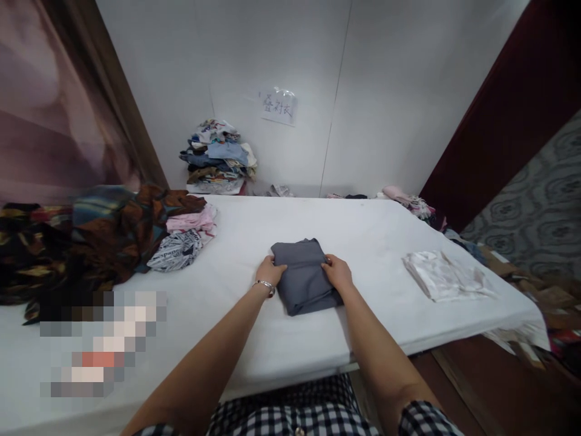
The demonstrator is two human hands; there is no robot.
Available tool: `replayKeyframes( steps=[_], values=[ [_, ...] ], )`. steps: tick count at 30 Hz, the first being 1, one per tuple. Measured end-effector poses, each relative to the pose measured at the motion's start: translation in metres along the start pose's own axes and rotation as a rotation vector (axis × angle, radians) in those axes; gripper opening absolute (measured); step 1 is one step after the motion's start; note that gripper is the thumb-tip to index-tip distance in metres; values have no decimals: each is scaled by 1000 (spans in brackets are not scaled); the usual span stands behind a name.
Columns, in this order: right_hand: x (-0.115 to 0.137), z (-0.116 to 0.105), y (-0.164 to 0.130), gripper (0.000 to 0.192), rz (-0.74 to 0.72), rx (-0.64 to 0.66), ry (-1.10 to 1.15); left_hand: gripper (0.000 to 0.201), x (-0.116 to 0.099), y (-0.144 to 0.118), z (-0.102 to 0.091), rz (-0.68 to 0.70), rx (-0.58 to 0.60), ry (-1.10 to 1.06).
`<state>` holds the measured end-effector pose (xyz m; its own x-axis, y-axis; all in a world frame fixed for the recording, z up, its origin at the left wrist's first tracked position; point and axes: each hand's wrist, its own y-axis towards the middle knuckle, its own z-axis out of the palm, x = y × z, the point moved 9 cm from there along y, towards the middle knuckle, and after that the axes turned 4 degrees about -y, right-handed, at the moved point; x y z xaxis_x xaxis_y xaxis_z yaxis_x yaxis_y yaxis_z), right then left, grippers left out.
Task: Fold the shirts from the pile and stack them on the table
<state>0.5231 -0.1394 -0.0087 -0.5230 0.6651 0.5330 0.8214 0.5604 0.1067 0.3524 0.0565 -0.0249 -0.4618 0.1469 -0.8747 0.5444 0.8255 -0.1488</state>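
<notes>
A folded dark grey garment (304, 278) lies as a compact, slightly uneven rectangle on the white-covered table (245, 339), right in front of me. My left hand (271, 272), with a silver bracelet at the wrist, grips its left edge, thumb on top and fingers partly hidden beneath. On the opposite edge, my right hand (336, 272) pinches the cloth between thumb and fingers. No collar or sleeves can be made out on the garment.
A patterned clothes heap (136, 230) covers the table's left side. Folded white clothing (447, 275) in shiny wrapping lies at right. Stacked clothes (218, 154) stand by the back wall, near a handwritten sign (279, 108). Pink clothing (399, 195) sits at back right. A pixelated patch hides the lower left.
</notes>
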Motion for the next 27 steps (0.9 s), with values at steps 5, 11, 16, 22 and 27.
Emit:
replayKeyframes(
  steps=[5, 11, 16, 22, 27],
  values=[
    [2, -7, -7, 41, -54, -48, -163, 57, -2, -3, -5, -1, 5, 102],
    [-6, -2, -7, 64, 86, 59, 1, 59, -1, -3, -2, 33, 3, 121],
    [-17, 8, -8, 83, 289, 163, 436, 57, 5, -2, -5, 59, -13, 83],
    [-21, 26, -32, 91, 472, 256, 897, 54, 2, -2, -8, 85, -15, 59],
    [7, 16, -12, 78, 325, 235, 974, 58, 3, 1, -12, 70, -18, -14]
  ],
)
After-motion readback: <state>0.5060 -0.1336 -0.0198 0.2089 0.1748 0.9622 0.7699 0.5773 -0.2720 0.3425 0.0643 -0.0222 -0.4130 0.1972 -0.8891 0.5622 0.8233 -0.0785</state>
